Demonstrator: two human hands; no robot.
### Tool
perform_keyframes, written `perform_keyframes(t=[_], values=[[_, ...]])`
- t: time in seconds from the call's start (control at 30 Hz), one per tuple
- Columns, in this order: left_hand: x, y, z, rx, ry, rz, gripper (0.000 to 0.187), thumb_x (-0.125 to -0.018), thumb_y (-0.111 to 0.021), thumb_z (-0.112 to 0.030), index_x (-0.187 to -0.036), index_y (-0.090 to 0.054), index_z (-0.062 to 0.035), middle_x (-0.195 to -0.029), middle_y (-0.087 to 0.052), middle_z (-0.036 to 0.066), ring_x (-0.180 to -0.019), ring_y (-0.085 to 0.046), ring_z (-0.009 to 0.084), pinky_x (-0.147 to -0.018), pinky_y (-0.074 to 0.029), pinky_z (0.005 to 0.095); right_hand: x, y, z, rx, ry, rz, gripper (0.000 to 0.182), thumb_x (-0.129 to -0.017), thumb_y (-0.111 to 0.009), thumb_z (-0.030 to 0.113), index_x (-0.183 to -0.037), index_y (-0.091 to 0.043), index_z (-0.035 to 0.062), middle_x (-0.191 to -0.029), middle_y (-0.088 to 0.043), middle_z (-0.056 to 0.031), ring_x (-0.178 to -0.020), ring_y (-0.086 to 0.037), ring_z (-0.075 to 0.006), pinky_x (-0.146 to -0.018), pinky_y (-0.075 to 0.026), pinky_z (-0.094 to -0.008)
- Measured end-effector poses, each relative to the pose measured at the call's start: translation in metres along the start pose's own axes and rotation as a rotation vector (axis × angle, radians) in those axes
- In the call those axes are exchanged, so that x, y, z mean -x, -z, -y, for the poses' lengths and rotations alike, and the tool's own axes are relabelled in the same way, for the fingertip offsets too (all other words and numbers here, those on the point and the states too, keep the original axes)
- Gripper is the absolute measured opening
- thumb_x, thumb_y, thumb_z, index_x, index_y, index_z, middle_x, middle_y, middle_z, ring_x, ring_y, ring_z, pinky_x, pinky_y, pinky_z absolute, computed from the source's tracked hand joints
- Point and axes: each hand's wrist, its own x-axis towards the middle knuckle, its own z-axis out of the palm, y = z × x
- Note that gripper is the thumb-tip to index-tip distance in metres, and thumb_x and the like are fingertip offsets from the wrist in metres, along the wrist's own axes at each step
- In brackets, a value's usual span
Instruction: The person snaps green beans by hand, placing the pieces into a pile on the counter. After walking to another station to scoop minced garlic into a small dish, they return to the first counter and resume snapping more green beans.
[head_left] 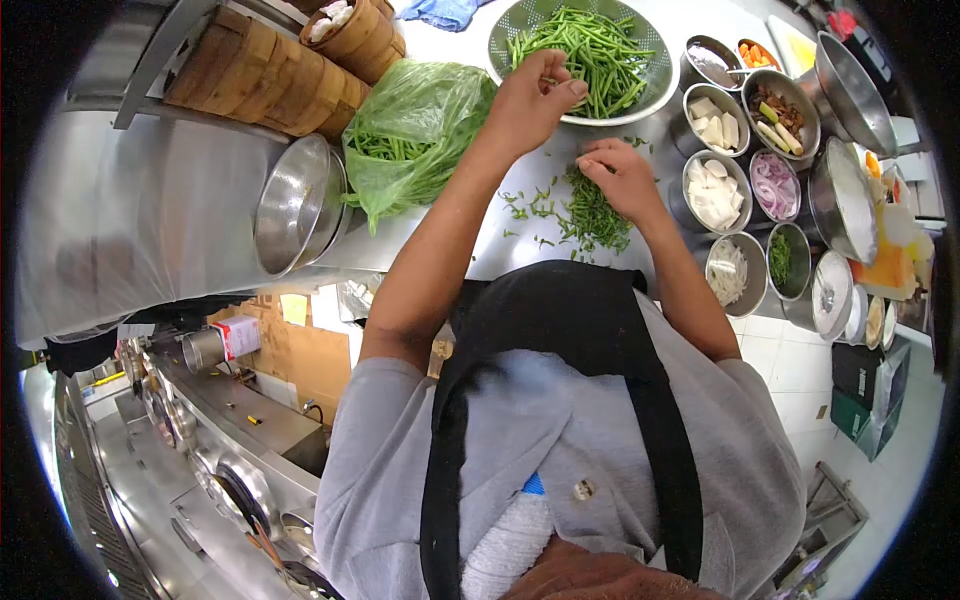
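Observation:
My left hand (540,100) is over the near left rim of a perforated metal colander (497,45) heaped with green beans (600,60). Its fingers are curled towards the thumb, and I cannot make out what they hold, if anything. Lower and to the right, my right hand (622,180) hovers at a pile of short green bean trimmings (592,215) on the steel counter. Thumb and fingers there are pinched together, and whatever is between them is too small to name. Left of the colander sits a green plastic bag (430,110) with more green beans inside.
Metal containers of cut food line the right side, among them white pieces (714,195), sliced onion (774,185) and white strips (727,272). Stacked metal bowls (292,205) and bamboo steamers (268,75) stand left. A blue cloth (443,12) lies at the back.

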Motion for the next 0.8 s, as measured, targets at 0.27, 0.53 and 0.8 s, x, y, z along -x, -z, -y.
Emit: perform_keyframes(t=[0.27,0.53,0.8], values=[[0.139,0.036,0.088,-0.575,-0.162,0.088,0.058,-0.088,-0.061,-0.033,-0.13,-0.042,0.0017,-0.128,-0.049,0.022,-0.118,-0.048,0.0366,-0.099,-0.037,0.0428,0.008,-0.022,-0.053,0.686,-0.056,-0.39,0.043,-0.09,-0.05,0.032,-0.12,-0.057,0.0014,-0.124,-0.054,-0.0204,-0.118,-0.048,-0.0366,-0.103,-0.034,-0.0408],[0.139,-0.024,0.093,-0.89,-0.061,0.035,0.077,-0.088,-0.053,-0.046,-0.135,-0.029,0.0105,-0.14,-0.032,0.028,-0.134,-0.028,0.0404,-0.11,-0.019,0.0531,0.042,-0.011,-0.006,0.125,0.079,-0.079,0.056,-0.094,-0.047,0.03,-0.137,-0.035,-0.0037,-0.143,-0.033,-0.0266,-0.134,-0.03,-0.0392,-0.111,-0.021,-0.0431],[0.055,-0.058,0.115,-0.608,-0.178,0.09,0.066,-0.093,-0.043,-0.046,-0.134,-0.038,0.0062,-0.135,-0.042,0.026,-0.13,-0.035,0.0381,-0.111,-0.021,0.0469,0.136,0.009,-0.002,0.633,-0.082,0.16,0.091,-0.086,-0.059,0.046,-0.142,-0.014,-0.0092,-0.148,-0.014,-0.0317,-0.139,-0.015,-0.0416,-0.113,-0.012,-0.0482]])
